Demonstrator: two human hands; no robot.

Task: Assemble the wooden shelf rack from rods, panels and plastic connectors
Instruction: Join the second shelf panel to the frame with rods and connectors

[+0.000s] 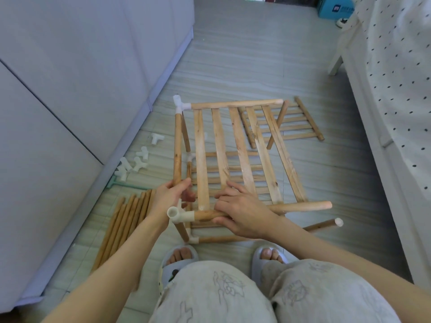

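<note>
Striped grey floor [233, 66] between white cabinet [81, 66] and bed [396, 89]; both hands' grip around rack rods [300, 205].

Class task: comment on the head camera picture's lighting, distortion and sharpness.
Head view: soft, even daylight, faint shadows on the floor; wide-angle bending curves the cabinet edge and the bed; the rack and both hands, left, right, are sharp; corners darken slightly.

Half-built wooden rack [224, 157], upright on floor
</note>
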